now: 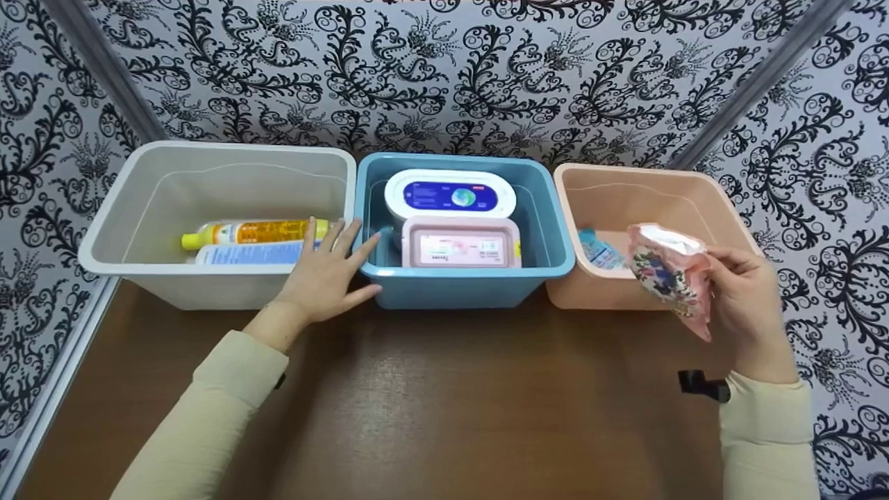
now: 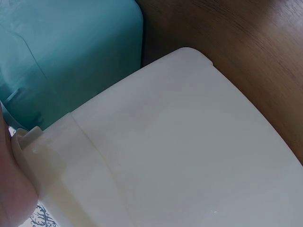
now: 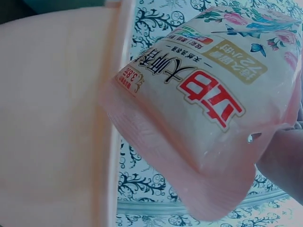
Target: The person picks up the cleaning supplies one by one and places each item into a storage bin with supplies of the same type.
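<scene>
My right hand [image 1: 753, 298] pinches a pink floral plastic packet [image 1: 670, 274] by its edge, over the front right rim of the peach bin [image 1: 639, 177]. In the right wrist view the packet [image 3: 203, 90] shows red lettering and printed flowers, tilted beside the bin's wall. My left hand [image 1: 330, 278] lies with fingers spread over the neighbouring rims of the grey-white bin [image 1: 222, 156] and the blue bin [image 1: 458, 292]. The left wrist view shows mostly the outer wall of the white bin [image 2: 175, 137], with the heel of the hand [image 2: 16, 184] at its rim.
A yellow bottle [image 1: 267, 231] and a white-and-blue package [image 1: 250, 255] lie in the grey-white bin. The blue bin holds a white oval tub [image 1: 450, 194] and a pink box [image 1: 462, 243]. A blue packet [image 1: 601, 251] lies in the peach bin. Patterned walls [image 1: 444, 69] enclose the brown table [image 1: 444, 403].
</scene>
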`<state>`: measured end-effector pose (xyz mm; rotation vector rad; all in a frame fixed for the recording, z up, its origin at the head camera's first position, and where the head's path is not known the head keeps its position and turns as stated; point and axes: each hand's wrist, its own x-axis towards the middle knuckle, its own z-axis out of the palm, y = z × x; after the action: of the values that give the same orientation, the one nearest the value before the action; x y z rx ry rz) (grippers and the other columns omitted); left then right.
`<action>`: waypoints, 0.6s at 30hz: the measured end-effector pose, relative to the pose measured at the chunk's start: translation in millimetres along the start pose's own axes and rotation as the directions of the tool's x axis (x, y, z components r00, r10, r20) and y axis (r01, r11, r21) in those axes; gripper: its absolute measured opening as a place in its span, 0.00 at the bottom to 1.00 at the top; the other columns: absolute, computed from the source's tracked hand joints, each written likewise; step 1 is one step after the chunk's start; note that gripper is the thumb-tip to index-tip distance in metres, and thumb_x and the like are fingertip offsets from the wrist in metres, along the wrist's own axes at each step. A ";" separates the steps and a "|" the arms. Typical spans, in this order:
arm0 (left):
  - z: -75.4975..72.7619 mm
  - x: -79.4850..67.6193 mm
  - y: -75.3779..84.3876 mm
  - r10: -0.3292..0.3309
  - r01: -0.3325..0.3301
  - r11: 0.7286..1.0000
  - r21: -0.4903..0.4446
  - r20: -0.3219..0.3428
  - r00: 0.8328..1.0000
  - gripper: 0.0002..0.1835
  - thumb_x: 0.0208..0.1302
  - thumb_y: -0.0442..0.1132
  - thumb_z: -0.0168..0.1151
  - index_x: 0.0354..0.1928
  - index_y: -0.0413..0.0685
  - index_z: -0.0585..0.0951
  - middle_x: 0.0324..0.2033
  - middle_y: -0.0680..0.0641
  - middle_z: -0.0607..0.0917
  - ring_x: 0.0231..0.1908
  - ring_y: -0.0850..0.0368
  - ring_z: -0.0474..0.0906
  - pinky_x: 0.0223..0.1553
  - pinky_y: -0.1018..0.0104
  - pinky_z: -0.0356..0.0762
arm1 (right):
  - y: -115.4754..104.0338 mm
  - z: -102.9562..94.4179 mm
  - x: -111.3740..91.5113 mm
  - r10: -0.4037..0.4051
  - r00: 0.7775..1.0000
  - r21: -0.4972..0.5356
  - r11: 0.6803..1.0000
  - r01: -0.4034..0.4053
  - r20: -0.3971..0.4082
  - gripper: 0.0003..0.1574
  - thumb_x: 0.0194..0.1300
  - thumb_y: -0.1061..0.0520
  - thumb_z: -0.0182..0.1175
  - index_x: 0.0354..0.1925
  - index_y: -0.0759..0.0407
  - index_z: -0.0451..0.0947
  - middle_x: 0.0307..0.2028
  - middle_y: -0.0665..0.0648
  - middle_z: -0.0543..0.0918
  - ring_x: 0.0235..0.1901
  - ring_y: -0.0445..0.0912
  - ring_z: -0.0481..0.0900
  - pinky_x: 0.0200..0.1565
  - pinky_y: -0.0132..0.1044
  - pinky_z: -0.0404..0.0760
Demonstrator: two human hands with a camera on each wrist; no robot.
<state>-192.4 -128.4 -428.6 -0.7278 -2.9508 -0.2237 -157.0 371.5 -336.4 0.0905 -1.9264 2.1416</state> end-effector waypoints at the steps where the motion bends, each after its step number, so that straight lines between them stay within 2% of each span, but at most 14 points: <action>1: 0.0 0.0 0.1 -0.001 0.001 1.000 -0.002 0.003 1.000 0.41 0.62 0.65 0.49 0.72 0.55 0.56 0.72 0.38 0.53 0.70 0.35 0.50 0.67 0.33 0.30 | -1.5 0.4 2.3 -0.007 1.000 0.009 1.000 0.007 -0.008 0.13 0.60 0.71 0.57 0.26 0.61 0.84 0.19 0.54 0.85 0.15 0.39 0.79 0.19 0.23 0.76; 4: 0.5 -0.1 -0.2 -0.001 0.001 1.000 -0.013 0.009 1.000 0.41 0.62 0.65 0.49 0.72 0.55 0.56 0.72 0.38 0.52 0.70 0.35 0.49 0.67 0.33 0.29 | -5.0 1.2 9.0 -0.022 1.000 0.044 0.999 0.023 -0.020 0.12 0.59 0.72 0.57 0.26 0.63 0.84 0.18 0.55 0.84 0.14 0.39 0.77 0.17 0.23 0.74; 8: 1.5 0.1 -0.8 -0.004 0.005 1.000 -0.025 0.020 1.000 0.41 0.62 0.66 0.48 0.72 0.56 0.55 0.72 0.39 0.51 0.71 0.36 0.47 0.67 0.34 0.28 | -9.2 0.9 17.9 -0.044 0.999 0.128 0.991 0.043 0.009 0.09 0.59 0.72 0.56 0.27 0.67 0.83 0.19 0.57 0.84 0.13 0.41 0.76 0.15 0.24 0.74; 13: 2.0 0.3 -0.9 -0.003 0.003 1.000 -0.018 0.008 1.000 0.41 0.62 0.65 0.48 0.72 0.56 0.55 0.72 0.39 0.52 0.70 0.36 0.48 0.67 0.34 0.28 | -12.9 1.9 28.1 -0.099 0.994 0.259 0.962 0.083 0.051 0.07 0.58 0.74 0.55 0.29 0.74 0.81 0.19 0.61 0.83 0.13 0.42 0.76 0.14 0.26 0.73; 18: 2.3 -0.5 -1.6 -0.002 0.002 1.000 -0.022 -0.002 1.000 0.41 0.61 0.65 0.49 0.72 0.57 0.55 0.72 0.39 0.52 0.70 0.36 0.49 0.67 0.34 0.27 | -13.3 6.7 40.7 -0.090 0.996 0.220 0.971 0.093 -0.024 0.06 0.57 0.72 0.58 0.28 0.72 0.82 0.20 0.60 0.83 0.13 0.42 0.75 0.16 0.25 0.74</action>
<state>-192.8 -129.7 -431.2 -0.7263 -2.9523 -0.2570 -194.1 372.2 -313.9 0.2023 -1.6359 2.2791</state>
